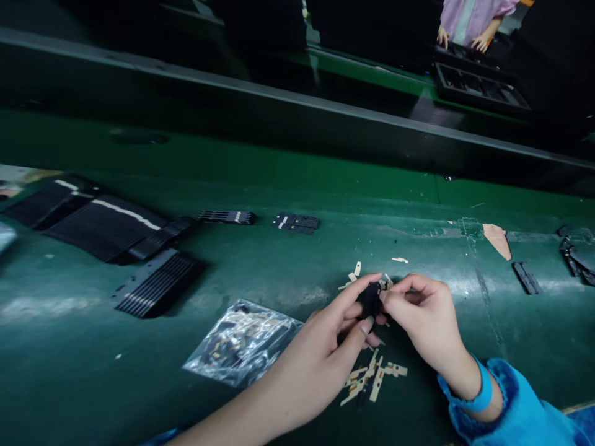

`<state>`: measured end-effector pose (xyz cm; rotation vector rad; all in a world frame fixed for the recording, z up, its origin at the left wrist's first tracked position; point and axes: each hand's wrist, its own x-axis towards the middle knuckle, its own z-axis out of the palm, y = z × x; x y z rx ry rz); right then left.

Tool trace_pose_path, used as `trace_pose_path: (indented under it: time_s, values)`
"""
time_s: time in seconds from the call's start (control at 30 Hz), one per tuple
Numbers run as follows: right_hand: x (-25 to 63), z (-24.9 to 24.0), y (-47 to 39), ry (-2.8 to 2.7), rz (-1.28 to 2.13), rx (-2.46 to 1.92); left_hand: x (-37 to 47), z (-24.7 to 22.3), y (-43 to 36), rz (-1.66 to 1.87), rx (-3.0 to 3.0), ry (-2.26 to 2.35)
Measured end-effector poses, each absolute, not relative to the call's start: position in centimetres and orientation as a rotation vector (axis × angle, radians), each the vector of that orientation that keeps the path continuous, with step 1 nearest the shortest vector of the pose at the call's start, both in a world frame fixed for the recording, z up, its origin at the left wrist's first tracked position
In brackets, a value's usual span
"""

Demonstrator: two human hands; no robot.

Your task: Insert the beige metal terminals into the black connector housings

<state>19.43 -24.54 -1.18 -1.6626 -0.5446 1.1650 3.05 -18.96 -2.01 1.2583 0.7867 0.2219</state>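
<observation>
My left hand (320,350) grips a small flat black plastic piece (370,301) between thumb and fingers, just above the green tabletop. Thumb and forefinger of my right hand (426,319) are pinched together at the right edge of that piece; whatever they hold is too small to make out. Below the hands lies a loose heap of cream-coloured strips with small cut-outs (377,379). More such strips (357,271) are scattered just beyond my fingertips, partly hidden by them. A clear plastic bag (242,344) with small parts inside rests left of my left forearm.
Stacked black plastic parts (109,214) and a ribbed black stack (155,285) occupy the left. Flat black pieces (296,222) lie mid-table, another (527,277) at right near a tan scrap (497,241). A dark raised ledge (279,114) crosses behind; beyond it, a person works near a black tray (481,90).
</observation>
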Motion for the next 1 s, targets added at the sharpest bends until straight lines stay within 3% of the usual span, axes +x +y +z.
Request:
trace_pose_path:
  time_s: [0.47, 1.0]
  values:
    - [20.04, -1.43, -24.56, -0.553, 1.303, -1.538, 2.94, -2.13, -18.95, 0.226, 1.2, 0.716]
    - [19.63, -1.11, -24.79, -0.52, 1.204, -1.589, 2.95, -2.33, -18.94, 0.274, 1.213, 0.715]
